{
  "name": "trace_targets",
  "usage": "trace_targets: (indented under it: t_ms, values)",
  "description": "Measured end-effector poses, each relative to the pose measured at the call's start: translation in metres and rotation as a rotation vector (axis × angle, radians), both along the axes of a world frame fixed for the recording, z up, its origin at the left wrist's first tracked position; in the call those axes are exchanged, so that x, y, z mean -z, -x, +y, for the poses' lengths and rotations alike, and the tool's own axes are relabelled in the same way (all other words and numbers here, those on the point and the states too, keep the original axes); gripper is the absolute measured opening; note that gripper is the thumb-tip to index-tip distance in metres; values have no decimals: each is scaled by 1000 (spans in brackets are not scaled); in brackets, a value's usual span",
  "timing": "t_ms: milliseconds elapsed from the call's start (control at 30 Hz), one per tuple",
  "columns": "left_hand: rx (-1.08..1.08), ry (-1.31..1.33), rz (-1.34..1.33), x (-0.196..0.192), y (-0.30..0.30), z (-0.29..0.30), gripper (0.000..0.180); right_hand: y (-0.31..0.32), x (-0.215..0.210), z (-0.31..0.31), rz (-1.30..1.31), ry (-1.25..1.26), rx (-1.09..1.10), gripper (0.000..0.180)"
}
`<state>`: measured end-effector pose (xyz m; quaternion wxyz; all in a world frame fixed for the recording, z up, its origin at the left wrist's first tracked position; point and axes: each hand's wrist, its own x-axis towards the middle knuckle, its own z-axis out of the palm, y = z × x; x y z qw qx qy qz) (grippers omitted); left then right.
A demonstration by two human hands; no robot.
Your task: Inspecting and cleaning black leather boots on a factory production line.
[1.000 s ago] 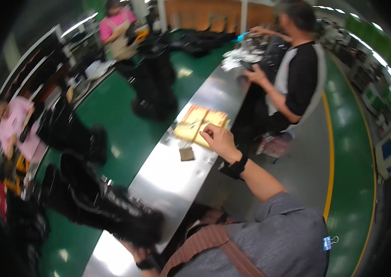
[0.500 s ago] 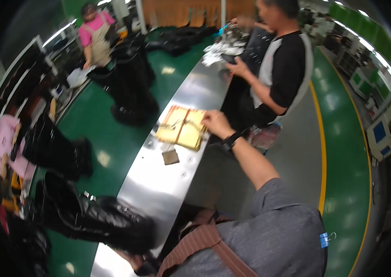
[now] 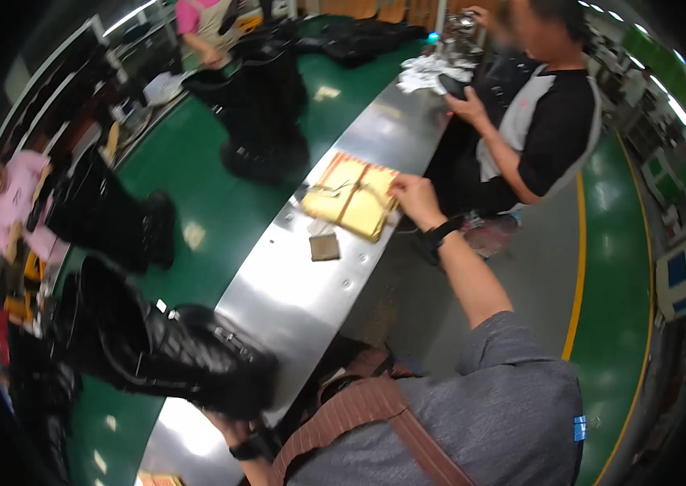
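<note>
A stack of yellow sheets [image 3: 341, 198], bound with a brown band, lies on the long metal bench [image 3: 266, 271]. My right hand [image 3: 413, 198], with a black band on its wrist, is closed at the stack's right edge, its fingertips pinching the sheets there. At the lower left, my left hand [image 3: 228, 428] is against the underside of a tall black boot [image 3: 189, 348] and seems to hold it at the foot; the fingers are mostly hidden behind it. The boot is tilted, its shaft reaching left over the green surface. A small grey-brown square pad [image 3: 324, 247] lies beside the stack.
Black boots [image 3: 266, 121] stand on the green surface [image 3: 197, 194] left of the bench. A co-worker [image 3: 553, 121] at the bench's right side holds a dark object near crumpled silvery-white material [image 3: 424, 74]. Two people in pink work at the left. More yellow paper [image 3: 161, 479] shows at the bottom edge.
The view has shifted, so the bench and stack appear further right and higher. My right hand stays at the stack's right edge, and my left hand stays at the boot.
</note>
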<state>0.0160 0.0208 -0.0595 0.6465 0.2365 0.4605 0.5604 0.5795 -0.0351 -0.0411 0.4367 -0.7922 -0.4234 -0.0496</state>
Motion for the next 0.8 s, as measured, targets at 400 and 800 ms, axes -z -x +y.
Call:
trace_targets:
  t_ms: [400, 800]
  values:
    - [61, -17, -6, -10, -56, 10, 52, -22, 0, 2, 98, 188, -184, 16]
    - [98, -21, 12, -10, -70, 14, 50, -16, -2, 0, 192, 106, -99, 18]
